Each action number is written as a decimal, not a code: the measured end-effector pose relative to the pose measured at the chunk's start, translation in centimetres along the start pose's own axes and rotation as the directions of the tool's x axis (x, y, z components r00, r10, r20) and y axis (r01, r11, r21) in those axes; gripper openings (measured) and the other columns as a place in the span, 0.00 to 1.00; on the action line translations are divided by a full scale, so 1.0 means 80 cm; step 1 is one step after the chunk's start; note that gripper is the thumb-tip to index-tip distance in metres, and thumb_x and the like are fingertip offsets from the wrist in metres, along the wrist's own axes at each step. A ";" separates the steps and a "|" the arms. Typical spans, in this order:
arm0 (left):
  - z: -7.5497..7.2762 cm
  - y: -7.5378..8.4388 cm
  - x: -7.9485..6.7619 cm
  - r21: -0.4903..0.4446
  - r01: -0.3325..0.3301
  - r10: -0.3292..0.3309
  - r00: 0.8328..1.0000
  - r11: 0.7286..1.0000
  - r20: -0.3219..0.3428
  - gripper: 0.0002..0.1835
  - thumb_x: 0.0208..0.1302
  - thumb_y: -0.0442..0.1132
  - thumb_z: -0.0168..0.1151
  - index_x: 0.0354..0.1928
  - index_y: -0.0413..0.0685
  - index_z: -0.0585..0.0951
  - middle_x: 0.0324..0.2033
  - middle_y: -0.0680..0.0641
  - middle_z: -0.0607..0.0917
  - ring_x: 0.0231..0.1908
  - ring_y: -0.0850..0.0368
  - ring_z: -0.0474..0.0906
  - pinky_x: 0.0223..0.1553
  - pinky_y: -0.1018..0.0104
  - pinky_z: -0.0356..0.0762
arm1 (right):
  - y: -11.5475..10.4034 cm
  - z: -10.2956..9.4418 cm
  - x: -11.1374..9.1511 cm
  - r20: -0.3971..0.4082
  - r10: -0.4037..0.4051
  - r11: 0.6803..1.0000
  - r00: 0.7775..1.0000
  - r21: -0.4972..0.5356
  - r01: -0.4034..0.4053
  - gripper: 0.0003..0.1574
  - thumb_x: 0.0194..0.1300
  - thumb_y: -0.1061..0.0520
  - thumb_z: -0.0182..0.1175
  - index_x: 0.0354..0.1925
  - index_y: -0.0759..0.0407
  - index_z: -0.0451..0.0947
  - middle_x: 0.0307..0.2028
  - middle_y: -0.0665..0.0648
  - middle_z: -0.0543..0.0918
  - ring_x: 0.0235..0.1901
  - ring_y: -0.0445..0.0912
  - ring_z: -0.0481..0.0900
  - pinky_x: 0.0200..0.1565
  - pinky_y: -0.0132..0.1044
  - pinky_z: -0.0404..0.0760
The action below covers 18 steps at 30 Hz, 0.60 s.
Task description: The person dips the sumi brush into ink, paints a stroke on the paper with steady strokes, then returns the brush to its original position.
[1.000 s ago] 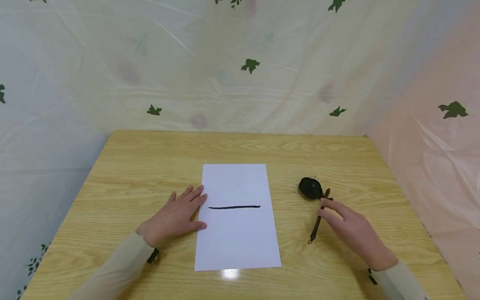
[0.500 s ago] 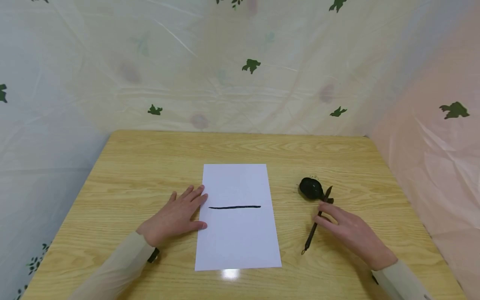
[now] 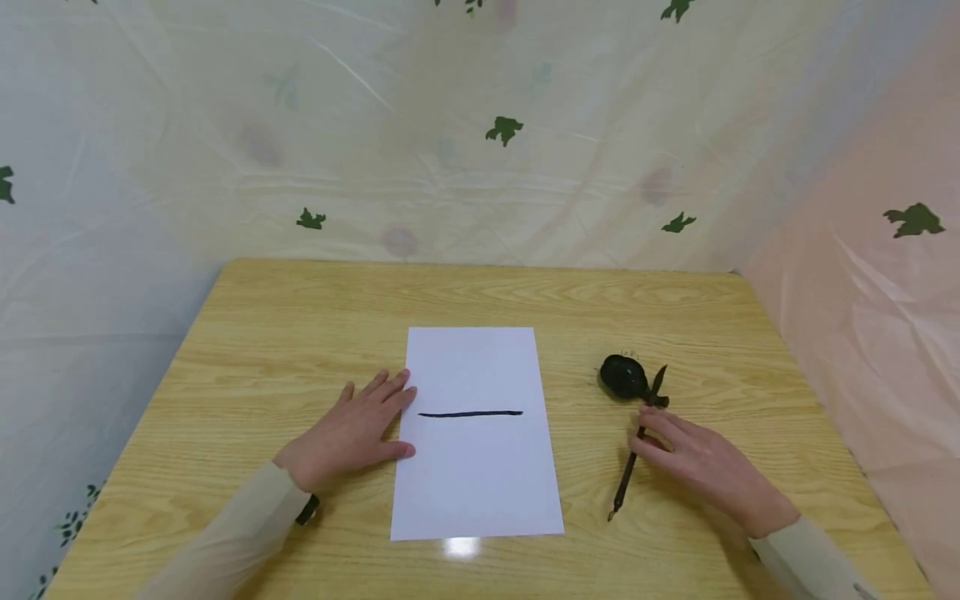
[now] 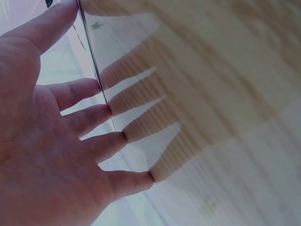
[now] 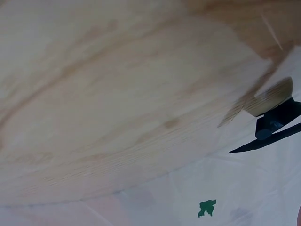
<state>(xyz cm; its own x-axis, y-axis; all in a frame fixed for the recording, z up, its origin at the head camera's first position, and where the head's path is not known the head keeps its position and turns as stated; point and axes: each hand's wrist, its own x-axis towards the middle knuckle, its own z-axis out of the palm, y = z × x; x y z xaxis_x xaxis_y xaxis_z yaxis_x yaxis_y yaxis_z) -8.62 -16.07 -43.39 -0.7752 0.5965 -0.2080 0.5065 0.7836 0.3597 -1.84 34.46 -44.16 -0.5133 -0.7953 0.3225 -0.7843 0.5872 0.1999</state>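
Note:
In the head view my right hand (image 3: pixel 705 471) pinches a dark ink brush (image 3: pixel 624 485) at its shaft, between thumb and fingers. The brush's pointed tip is up and away, and its small hanging loop is at the near end. Beside the tip sits a rounded black ink dish (image 3: pixel 622 377) with a short stub; the brush overlaps the stub. The right wrist view shows the brush tip (image 5: pixel 251 146) close by the black stub (image 5: pixel 273 123). My left hand (image 3: pixel 345 442) lies flat, fingers spread, fingertips on the left edge of a white paper sheet (image 3: pixel 472 483).
One black horizontal stroke (image 3: pixel 471 414) crosses the middle of the paper. Everything lies on a wood-grain table (image 3: pixel 300 317). A pale curtain (image 3: pixel 450 167) with green leaf prints hangs behind and along both sides. Small dark specks surround the dish.
The brush has slid toward me in the right hand's fingers, its near end lower and its tip now showing beyond the stub. The left hand, paper and dish stay put.

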 end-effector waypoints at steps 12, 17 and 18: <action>0.000 0.000 -0.001 0.008 -0.005 0.005 1.000 1.000 -0.002 0.44 0.70 0.58 0.66 0.78 0.40 0.64 0.80 0.39 0.57 0.79 0.35 0.48 0.67 0.21 0.50 | 0.007 0.008 -0.004 0.026 -0.048 0.998 0.999 -0.034 0.049 0.39 0.86 0.61 0.19 0.55 0.54 0.81 0.56 0.65 0.81 0.54 0.59 0.82 0.45 0.50 0.85; 0.000 0.000 -0.002 0.012 -0.013 0.013 1.000 1.000 -0.010 0.44 0.70 0.57 0.66 0.78 0.39 0.64 0.80 0.39 0.57 0.79 0.34 0.49 0.68 0.22 0.50 | 0.010 0.009 -0.006 0.059 -0.054 0.997 0.997 -0.046 0.057 0.38 0.85 0.63 0.18 0.54 0.54 0.79 0.56 0.65 0.81 0.53 0.59 0.82 0.46 0.50 0.85; 0.000 0.000 -0.002 0.012 -0.015 0.015 1.000 1.000 -0.011 0.44 0.70 0.57 0.66 0.78 0.39 0.64 0.80 0.39 0.57 0.79 0.34 0.49 0.68 0.22 0.50 | 0.010 0.009 -0.006 0.062 -0.054 0.997 0.997 -0.049 0.058 0.37 0.85 0.63 0.18 0.53 0.54 0.78 0.56 0.65 0.80 0.53 0.59 0.82 0.46 0.50 0.85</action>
<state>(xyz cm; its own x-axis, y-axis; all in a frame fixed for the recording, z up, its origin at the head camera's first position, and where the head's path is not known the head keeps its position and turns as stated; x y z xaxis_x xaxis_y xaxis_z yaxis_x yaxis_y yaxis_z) -8.48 -16.17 -43.39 -0.7718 0.6060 -0.1925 0.5221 0.7768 0.3521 -2.45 35.22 -44.85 -0.4905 -0.8340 0.2526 -0.7946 0.5471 0.2632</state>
